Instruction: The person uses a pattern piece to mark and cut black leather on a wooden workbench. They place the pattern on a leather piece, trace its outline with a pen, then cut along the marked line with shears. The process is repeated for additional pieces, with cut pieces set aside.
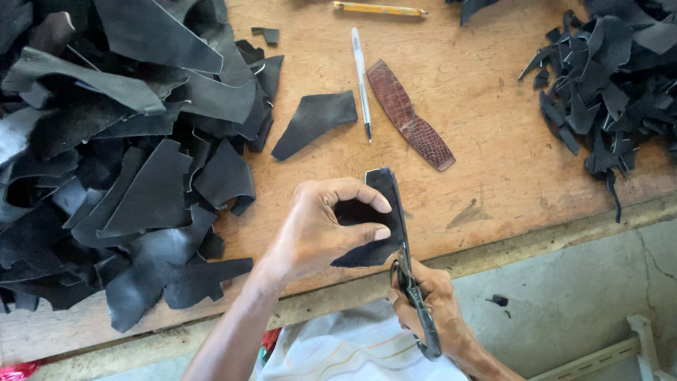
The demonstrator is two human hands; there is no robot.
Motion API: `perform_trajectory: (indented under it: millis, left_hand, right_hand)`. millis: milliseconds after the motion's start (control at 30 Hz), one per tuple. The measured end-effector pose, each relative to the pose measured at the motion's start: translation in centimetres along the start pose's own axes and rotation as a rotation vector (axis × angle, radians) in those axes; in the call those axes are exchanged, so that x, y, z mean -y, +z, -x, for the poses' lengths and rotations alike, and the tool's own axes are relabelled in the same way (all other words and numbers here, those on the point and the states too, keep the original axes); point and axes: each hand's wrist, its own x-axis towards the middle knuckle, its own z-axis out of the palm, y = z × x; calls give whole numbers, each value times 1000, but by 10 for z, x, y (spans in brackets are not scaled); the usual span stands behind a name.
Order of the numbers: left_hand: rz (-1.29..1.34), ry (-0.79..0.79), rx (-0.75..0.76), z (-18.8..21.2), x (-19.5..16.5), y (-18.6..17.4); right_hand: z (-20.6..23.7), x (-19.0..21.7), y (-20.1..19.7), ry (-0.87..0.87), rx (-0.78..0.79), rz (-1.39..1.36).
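The left hand (317, 229) is pinching a black leather piece (377, 219) taut at table edge, six o'clock, so the scissors (412, 296), gripped by the right hand (437, 310), are cutting along its right edge. A brown template (409, 114) is lying at one o'clock.

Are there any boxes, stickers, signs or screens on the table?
None in view: no boxes, stickers, signs or screens.
On the wooden table there are only piles of black leather scraps, a brown strip with a scaly pattern, a pen and a yellow pencil.
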Motion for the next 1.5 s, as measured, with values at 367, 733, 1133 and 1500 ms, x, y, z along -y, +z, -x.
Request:
perform_trajectory:
  millis: [367, 733, 1133, 1500]
  left_hand:
    - [-659, 162, 25, 27, -40, -5]
    - [-1048, 369, -308, 27, 27, -6]
    - [-1234, 126, -401, 53, 75, 25]
    - [-1122, 231, -412, 58, 73, 11]
  right_hand:
    - [-27, 39, -68, 204, -475, 648]
    - [-71, 52, -119, 11, -562, 986]
    - [-124, 58, -38, -628, -332, 863]
    - [-95, 88, -78, -449, -54, 1007]
